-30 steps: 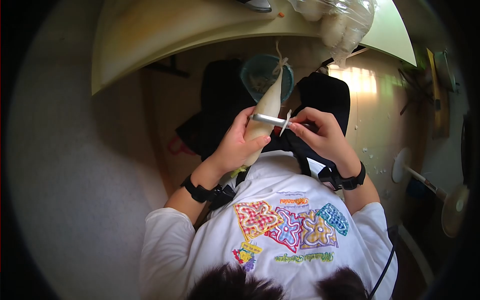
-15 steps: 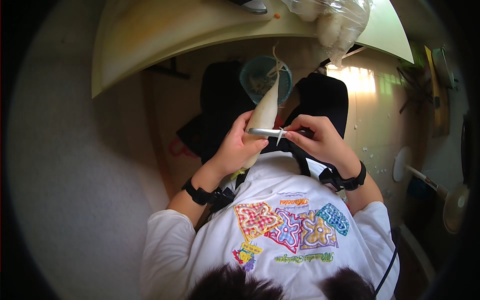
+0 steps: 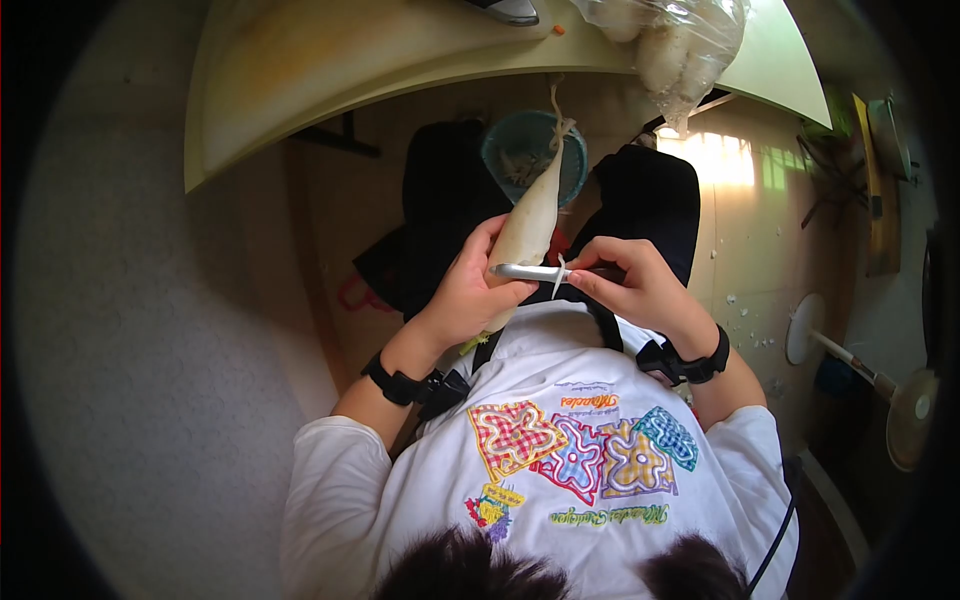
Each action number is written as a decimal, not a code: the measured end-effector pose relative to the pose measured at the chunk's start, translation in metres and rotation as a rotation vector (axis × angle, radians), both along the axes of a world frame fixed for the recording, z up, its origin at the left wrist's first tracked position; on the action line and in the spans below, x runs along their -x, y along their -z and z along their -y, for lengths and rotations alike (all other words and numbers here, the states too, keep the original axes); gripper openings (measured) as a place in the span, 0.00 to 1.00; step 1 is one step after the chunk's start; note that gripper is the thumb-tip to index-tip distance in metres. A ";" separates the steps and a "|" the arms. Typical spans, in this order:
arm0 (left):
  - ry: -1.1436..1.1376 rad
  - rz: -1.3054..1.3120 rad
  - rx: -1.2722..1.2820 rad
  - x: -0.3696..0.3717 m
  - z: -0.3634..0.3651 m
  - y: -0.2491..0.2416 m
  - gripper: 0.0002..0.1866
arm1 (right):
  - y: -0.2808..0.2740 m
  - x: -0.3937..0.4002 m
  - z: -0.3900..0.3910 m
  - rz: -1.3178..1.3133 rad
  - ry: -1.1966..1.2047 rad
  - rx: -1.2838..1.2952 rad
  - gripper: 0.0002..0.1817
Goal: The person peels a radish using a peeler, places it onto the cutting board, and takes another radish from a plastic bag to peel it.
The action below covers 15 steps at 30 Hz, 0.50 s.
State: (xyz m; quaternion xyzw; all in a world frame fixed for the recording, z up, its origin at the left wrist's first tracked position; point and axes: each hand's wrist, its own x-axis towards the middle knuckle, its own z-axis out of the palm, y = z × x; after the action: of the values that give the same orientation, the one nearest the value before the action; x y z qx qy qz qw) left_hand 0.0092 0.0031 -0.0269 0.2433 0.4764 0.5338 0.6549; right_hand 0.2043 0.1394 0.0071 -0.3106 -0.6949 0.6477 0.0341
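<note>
A long white radish point(image 3: 530, 225) lies lengthwise in front of my shirt, its thin root end pointing away and a bit of green at the near end. My left hand point(image 3: 468, 285) is wrapped around its thick lower part, thumb on the near side. In my right hand point(image 3: 628, 275) is a knife point(image 3: 530, 272) with a narrow silver blade, held across the radish and against its surface. A thin white strip of peel point(image 3: 560, 278) hangs on the blade close to my right fingertips. My right fingers cover most of the handle.
Between my knees stands a blue bin point(image 3: 490, 165) with pale scraps inside. A pale table point(image 3: 400, 55) spans the top, bearing a clear bag of white radishes point(image 3: 680, 55) and a dark-and-silver object point(image 3: 515, 10). A fan point(image 3: 910, 415) stands at right; white bits dot the floor.
The blade has shifted slightly down along the radish towards my body. Both hands keep their hold, and the peel strip still hangs on the blade.
</note>
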 end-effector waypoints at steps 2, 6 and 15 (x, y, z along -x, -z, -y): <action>0.009 -0.013 0.006 -0.001 0.000 0.002 0.39 | 0.003 -0.002 -0.001 0.001 -0.015 -0.011 0.08; 0.005 0.009 0.018 -0.001 -0.001 0.002 0.40 | -0.001 -0.001 -0.004 -0.001 -0.030 -0.011 0.08; 0.047 -0.023 0.010 0.001 -0.005 -0.013 0.44 | 0.002 -0.003 -0.001 0.001 -0.071 0.078 0.07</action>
State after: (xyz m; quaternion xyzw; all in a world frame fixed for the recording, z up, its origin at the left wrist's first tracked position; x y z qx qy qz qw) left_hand 0.0082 0.0085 -0.0142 0.2574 0.4805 0.5130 0.6631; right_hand 0.2070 0.1401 0.0049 -0.2872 -0.6796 0.6751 -0.0011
